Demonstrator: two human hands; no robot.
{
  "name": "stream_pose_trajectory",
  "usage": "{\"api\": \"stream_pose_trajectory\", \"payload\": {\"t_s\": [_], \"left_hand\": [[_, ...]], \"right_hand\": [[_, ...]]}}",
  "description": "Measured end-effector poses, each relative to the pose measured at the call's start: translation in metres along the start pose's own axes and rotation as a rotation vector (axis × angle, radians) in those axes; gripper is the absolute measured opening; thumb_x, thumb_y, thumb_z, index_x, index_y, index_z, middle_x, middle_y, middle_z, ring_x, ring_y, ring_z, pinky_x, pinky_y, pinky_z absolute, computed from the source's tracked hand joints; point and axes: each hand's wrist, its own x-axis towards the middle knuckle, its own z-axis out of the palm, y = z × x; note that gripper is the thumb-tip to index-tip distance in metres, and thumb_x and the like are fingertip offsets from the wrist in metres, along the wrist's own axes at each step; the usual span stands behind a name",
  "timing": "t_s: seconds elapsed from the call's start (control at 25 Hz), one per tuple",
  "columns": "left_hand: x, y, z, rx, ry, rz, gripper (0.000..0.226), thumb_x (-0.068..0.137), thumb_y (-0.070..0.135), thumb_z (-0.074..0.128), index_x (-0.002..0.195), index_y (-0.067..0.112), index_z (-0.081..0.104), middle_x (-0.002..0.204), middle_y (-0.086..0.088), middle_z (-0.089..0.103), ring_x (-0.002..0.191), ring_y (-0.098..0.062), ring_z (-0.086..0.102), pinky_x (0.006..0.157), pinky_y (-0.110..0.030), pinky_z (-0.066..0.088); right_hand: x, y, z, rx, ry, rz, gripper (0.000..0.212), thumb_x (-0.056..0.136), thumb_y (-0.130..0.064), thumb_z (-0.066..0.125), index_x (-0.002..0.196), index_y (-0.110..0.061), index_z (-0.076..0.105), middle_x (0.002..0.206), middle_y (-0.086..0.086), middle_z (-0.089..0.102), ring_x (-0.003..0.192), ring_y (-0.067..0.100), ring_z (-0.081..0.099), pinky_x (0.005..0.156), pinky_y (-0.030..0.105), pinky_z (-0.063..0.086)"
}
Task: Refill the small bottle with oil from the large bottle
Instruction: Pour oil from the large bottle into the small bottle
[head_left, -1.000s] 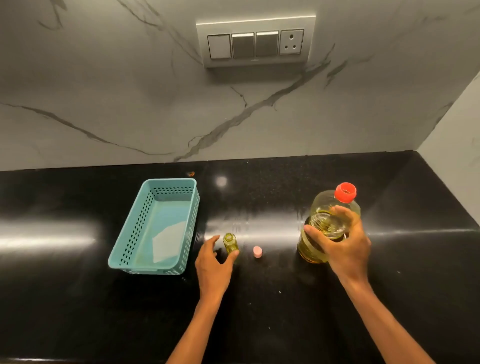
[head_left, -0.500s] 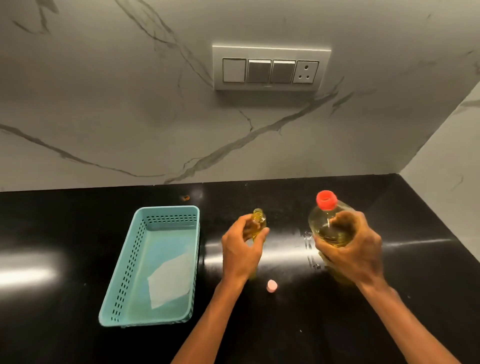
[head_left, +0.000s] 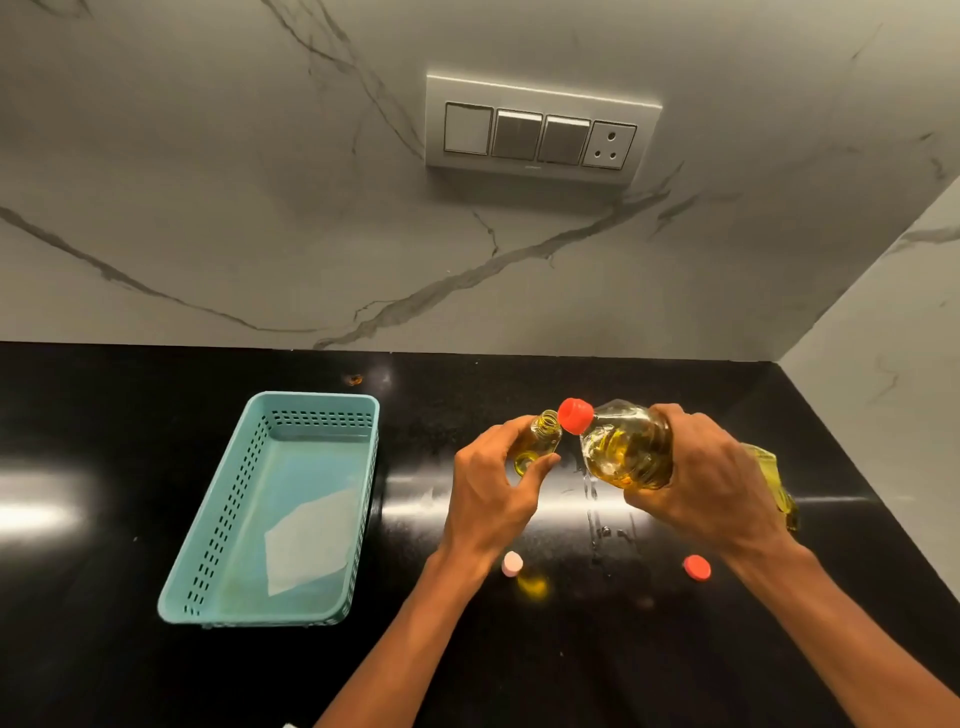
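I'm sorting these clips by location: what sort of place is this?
Probably a home kitchen: a polished black counter, a marble-look wall with a switch panel, and a large bottle of oil.

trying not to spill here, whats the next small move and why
Probably shift the large bottle so its red top sits right over the open neck of the small bottle before tipping further. The right hand holds it tilted, the top beside that neck rather than above it, the left hand gripping the small bottle. Wet streaks already mark the counter.
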Motion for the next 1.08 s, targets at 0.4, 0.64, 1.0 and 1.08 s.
{"api": "stream_pose_trajectory", "payload": {"t_s": [0.4,0.64,1.0,1.08], "left_hand": [[-0.018,0.006,-0.008,0.101,0.024,0.08,0.039,0.085,0.026,0.078,0.121,0.018,0.067,0.106,0.006,0.073,0.094,-0.002,0.065,0.085,-0.009,0.052],[-0.022,0.007,-0.007,0.097,0.027,0.075,0.039,0.085,0.028,0.078,0.122,0.021,0.065,0.104,0.008,0.074,0.093,-0.002,0.066,0.084,-0.005,0.049],[-0.022,0.007,-0.006,0.082,0.029,0.077,0.035,0.087,0.03,0.076,0.119,0.024,0.064,0.102,0.009,0.074,0.091,-0.004,0.068,0.08,-0.018,0.057],[-0.022,0.005,-0.006,0.08,0.019,0.072,0.033,0.088,0.03,0.075,0.119,0.023,0.065,0.101,0.01,0.074,0.091,-0.005,0.068,0.079,-0.022,0.058]], "right_hand": [[0.008,0.008,-0.029,-0.152,-0.122,-0.158,0.085,0.046,-0.043,0.094,0.112,0.0,0.061,0.089,0.015,0.071,0.07,0.028,0.068,0.062,0.039,0.059],[0.014,0.009,-0.041,-0.198,-0.182,-0.202,0.09,0.042,-0.042,0.096,0.113,0.001,0.061,0.087,0.015,0.071,0.068,0.028,0.068,0.061,0.039,0.059],[0.023,0.009,-0.05,-0.242,-0.209,-0.247,0.091,0.039,-0.042,0.096,0.111,0.003,0.063,0.084,0.014,0.071,0.064,0.027,0.067,0.057,0.038,0.058],[0.024,0.009,-0.05,-0.246,-0.223,-0.247,0.091,0.039,-0.042,0.096,0.111,0.002,0.063,0.084,0.014,0.071,0.065,0.026,0.067,0.057,0.037,0.058]]}}
